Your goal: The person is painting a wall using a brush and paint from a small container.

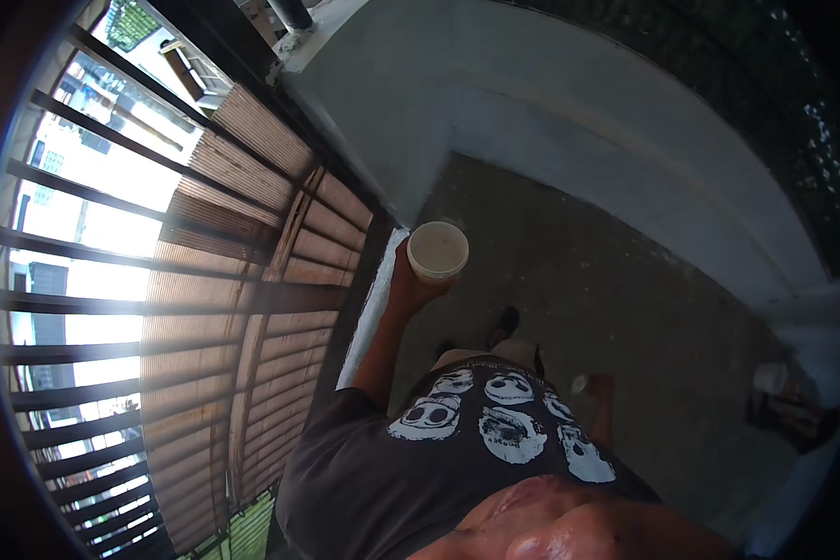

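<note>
Floor: dark grey and bare-looking concrete (681, 345), dotted with small pale specks, spreading out beneath me and off to the right
Far wall: a smooth grey wall (392, 112) rises at the far side, and a paler low wall (569, 168) curves from there along the far right
Left side: dark metal bars (75, 303) run in a row, bright daylight coming through, with brownish corrugated sheets (196, 336) behind them
Tub: a round, off-white tub (438, 275), its mouth turned up toward me, held out at the far left of my body, near the white edge beside the bars; I cannot tell what, if anything, lies inside
Left hand: my left hand (417, 288) is clamped on the tub, curled round its left and near side
Right hand: my right hand (600, 385) hangs low to the right of my body, well apart from the tub
Small whitish thing: it shows at the fingers of my right hand (581, 384), too blurred to name; I cannot tell whether those fingers are closed on it
Clothes: a dark shirt (532, 485) with white printed shapes, tan shorts (516, 351) and a dark shoe (507, 320) beyond
Far right: a whitish container (771, 377) beside dark, unclear things
</note>
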A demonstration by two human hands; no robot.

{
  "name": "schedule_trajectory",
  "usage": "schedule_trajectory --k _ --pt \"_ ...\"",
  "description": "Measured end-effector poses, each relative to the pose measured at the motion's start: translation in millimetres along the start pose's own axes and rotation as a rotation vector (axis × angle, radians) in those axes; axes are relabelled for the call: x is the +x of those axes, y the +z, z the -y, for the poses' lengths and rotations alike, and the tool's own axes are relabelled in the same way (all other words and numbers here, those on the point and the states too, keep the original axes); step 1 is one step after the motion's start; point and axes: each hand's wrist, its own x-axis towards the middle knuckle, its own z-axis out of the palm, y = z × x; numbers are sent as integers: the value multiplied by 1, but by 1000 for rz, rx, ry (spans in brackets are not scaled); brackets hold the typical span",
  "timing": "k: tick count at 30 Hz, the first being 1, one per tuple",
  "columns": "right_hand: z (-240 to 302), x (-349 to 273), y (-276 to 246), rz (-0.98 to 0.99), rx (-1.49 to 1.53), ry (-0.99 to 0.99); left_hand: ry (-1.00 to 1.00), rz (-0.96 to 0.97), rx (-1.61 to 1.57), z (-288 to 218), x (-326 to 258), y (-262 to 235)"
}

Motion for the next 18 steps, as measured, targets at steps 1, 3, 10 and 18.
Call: schedule_trajectory --k 1,3,10,18 --pt "22 33 -68 24 -37 -30 -38 -150 101 -4 -27 -35" --pt "13 25 -103 -361 53 -68 -38 -165 83 8 -31 -32" --pt "67 -20 -210 -17 1810 -208 -2 -163 148 12 -31 -29" --pt "142 19 -165 -139 1086 -211 -31 -124 178 12 -62 -32"
